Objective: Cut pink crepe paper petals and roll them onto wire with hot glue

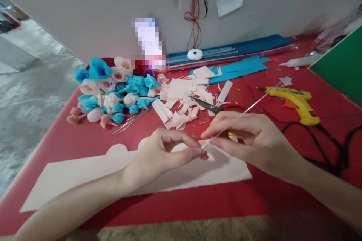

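A thin, pale wire (249, 108) slants up to the right between my hands. My left hand (166, 152) pinches its lower end between thumb and fingertips. My right hand (250, 135) has its thumb and fingers closed around the wire just above that. Beneath both hands lies a long strip of pale pink crepe paper (85, 173). Scissors (207, 104) rest past my right hand, their handles partly hidden by it. Cut pale paper pieces (181, 90) are heaped around the blades.
Blue and pale paper flowers (113, 90) cluster at the back left, with bare wires (131, 122) beside them. A yellow glue gun (302, 101) with a black cord lies right. Blue paper (240, 69), a blurred phone (149, 43) and a white device (195, 54) are at the back.
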Tool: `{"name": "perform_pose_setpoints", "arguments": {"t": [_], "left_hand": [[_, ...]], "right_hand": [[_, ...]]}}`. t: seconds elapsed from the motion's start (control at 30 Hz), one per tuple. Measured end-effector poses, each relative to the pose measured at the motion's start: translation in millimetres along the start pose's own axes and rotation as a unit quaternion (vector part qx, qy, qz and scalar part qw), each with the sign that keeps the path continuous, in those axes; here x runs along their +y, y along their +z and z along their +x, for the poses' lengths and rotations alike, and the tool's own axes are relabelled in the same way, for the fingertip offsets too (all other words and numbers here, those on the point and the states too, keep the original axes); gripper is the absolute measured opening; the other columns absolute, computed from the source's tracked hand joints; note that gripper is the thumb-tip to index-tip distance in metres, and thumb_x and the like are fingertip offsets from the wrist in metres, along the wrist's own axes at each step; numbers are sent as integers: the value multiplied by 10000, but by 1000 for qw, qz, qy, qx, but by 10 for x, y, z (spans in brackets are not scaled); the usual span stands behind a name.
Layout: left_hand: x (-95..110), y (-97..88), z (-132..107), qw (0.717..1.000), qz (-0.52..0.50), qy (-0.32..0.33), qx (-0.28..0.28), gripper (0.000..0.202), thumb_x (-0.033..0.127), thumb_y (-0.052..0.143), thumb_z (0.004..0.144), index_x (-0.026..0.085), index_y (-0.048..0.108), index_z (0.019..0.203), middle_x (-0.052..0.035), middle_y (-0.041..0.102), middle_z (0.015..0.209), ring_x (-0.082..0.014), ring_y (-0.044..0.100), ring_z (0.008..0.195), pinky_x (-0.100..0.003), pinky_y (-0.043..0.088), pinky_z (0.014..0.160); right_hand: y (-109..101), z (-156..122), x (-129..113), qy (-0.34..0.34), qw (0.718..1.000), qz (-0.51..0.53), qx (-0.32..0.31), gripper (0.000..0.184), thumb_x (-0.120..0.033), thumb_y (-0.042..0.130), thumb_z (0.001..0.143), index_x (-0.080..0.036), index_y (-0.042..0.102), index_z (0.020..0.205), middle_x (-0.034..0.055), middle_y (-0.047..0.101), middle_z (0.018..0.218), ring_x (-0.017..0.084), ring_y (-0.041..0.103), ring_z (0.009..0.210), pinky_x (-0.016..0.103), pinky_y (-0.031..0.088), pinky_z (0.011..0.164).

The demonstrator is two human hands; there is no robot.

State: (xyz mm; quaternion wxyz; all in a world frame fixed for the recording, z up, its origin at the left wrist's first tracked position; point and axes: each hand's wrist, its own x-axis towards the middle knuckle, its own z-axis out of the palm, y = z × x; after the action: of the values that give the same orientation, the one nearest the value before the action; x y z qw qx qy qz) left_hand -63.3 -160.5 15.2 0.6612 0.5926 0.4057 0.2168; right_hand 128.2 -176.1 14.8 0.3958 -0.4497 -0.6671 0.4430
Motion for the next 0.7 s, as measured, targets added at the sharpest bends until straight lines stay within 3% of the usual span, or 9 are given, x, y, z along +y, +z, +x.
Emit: {"name": "perform_pose_setpoints", "arguments": {"t": [0.1,0.7], "left_hand": [[2,-7,0,1000,-12,-14,-7,112,191,627,764,190,698,677,31,721,720,-73,638,721,-119,459,708],[-7,-5,-19,996,-65,-37,-42,115,166,624,769,178,695,679,26,696,704,-77,619,719,-145,450,702]], "right_hand": [[15,-6,-24,-28,999,-11,-25,184,-56,590,707,-198,702,744,-30,625,677,64,525,576,161,411,489],[8,-4,-55,-52,994,-91,-8,155,-37,577,678,-169,658,672,-35,627,658,59,531,556,153,413,488]]}}
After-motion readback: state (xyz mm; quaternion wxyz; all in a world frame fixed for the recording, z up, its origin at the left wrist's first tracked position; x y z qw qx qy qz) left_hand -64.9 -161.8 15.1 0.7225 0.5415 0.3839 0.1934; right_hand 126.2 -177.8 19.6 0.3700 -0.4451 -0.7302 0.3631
